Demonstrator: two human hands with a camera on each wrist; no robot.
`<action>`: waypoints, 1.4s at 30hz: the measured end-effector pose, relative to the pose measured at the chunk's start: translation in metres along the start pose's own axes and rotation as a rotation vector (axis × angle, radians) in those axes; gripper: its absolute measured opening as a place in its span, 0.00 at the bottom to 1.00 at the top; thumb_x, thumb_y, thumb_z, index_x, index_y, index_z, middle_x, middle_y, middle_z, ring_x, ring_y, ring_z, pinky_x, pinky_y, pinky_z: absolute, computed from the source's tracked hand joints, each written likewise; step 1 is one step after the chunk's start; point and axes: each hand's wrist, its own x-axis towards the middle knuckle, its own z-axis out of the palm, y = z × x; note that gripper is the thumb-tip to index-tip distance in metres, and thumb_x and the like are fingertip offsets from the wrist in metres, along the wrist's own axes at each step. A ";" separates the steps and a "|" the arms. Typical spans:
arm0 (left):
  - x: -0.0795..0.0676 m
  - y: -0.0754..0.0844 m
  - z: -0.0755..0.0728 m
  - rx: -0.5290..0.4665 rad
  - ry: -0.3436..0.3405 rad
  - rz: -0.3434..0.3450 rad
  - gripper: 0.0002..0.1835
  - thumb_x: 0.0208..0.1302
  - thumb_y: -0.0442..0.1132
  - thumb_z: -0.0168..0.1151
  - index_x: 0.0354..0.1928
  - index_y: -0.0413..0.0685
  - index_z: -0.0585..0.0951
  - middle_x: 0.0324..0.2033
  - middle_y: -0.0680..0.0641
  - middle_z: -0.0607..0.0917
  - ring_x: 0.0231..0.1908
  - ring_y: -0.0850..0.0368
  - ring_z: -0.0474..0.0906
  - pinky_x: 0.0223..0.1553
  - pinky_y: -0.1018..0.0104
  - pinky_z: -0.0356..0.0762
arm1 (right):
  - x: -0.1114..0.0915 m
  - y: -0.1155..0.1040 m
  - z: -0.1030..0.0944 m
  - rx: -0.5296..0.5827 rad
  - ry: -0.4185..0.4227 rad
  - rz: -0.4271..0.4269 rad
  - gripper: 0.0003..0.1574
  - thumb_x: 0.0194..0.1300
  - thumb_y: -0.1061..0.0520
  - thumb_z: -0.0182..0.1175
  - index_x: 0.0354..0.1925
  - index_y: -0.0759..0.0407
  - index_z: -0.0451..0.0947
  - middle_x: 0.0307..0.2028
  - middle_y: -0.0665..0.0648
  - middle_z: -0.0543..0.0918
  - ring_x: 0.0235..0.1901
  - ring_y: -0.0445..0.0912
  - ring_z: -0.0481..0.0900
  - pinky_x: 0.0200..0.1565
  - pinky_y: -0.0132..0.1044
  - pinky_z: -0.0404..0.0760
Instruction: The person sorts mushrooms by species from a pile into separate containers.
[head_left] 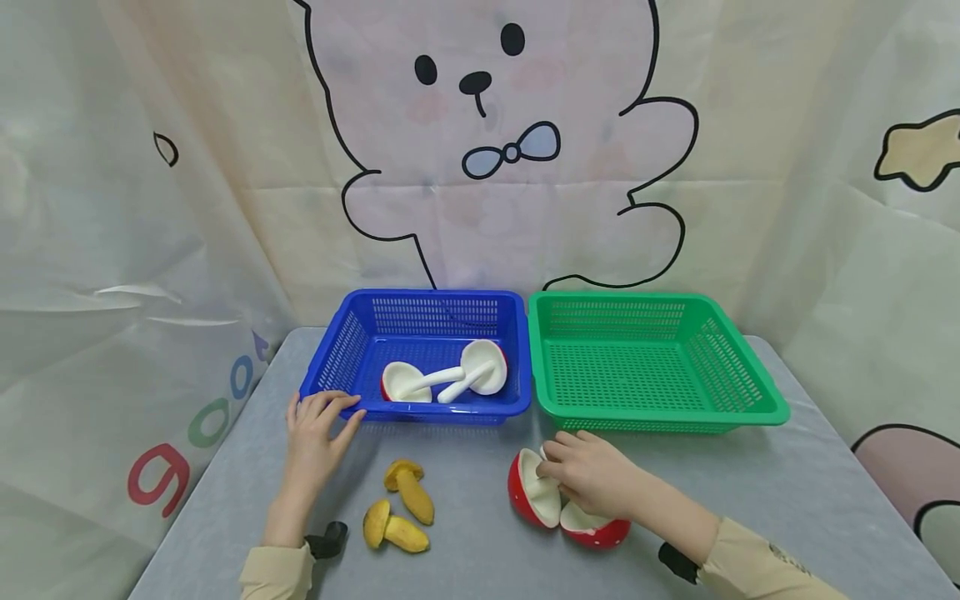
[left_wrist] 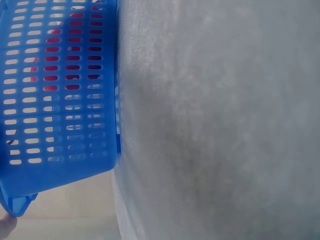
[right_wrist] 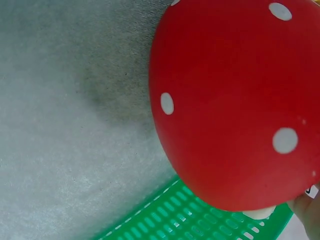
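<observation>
My left hand (head_left: 315, 429) rests its fingers on the front left corner of the blue basket (head_left: 442, 410). Inside that basket lie two red-capped toy mushrooms, white undersides up, one with a thick white stem (head_left: 467, 385). On the table, my right hand (head_left: 596, 475) pinches at the stem of a red toy mushroom (head_left: 517, 492), its stem mostly hidden by the fingers. Another red toy mushroom (head_left: 600, 535) lies under the same hand, its stem hidden. A white-spotted red cap (right_wrist: 230, 105) fills much of the right wrist view.
Two yellow toy mushrooms (head_left: 415, 496) lie on the grey table (head_left: 465, 500) between the hands. A green basket (head_left: 660, 417) stands right beside the blue one. Behind both hangs a curtain (head_left: 585, 208) printed with a bear.
</observation>
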 end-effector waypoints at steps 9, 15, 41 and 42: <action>0.000 0.000 0.000 0.001 0.005 0.006 0.13 0.52 0.35 0.73 0.41 0.45 0.85 0.41 0.43 0.81 0.47 0.43 0.73 0.67 0.29 0.45 | 0.000 -0.003 -0.002 -0.004 0.032 -0.014 0.16 0.48 0.59 0.70 0.37 0.44 0.81 0.30 0.43 0.75 0.32 0.40 0.65 0.31 0.26 0.58; 0.000 -0.001 0.001 0.001 0.011 0.007 0.13 0.52 0.35 0.73 0.41 0.45 0.85 0.41 0.43 0.82 0.47 0.44 0.73 0.67 0.29 0.45 | 0.003 -0.006 -0.008 0.020 0.005 0.003 0.18 0.50 0.59 0.69 0.40 0.43 0.81 0.31 0.43 0.77 0.33 0.40 0.67 0.33 0.27 0.65; -0.001 -0.002 0.002 0.018 0.000 -0.007 0.13 0.52 0.37 0.73 0.42 0.46 0.85 0.42 0.44 0.82 0.48 0.44 0.73 0.68 0.30 0.45 | 0.043 0.009 -0.064 0.143 0.024 0.125 0.23 0.53 0.58 0.71 0.47 0.42 0.78 0.37 0.44 0.79 0.38 0.38 0.71 0.35 0.27 0.72; -0.001 -0.002 0.002 0.019 0.000 -0.007 0.13 0.52 0.36 0.73 0.42 0.46 0.85 0.41 0.44 0.82 0.48 0.44 0.73 0.68 0.30 0.45 | 0.045 0.011 -0.066 0.153 0.030 0.129 0.23 0.53 0.58 0.71 0.47 0.43 0.78 0.37 0.44 0.79 0.38 0.38 0.71 0.35 0.27 0.71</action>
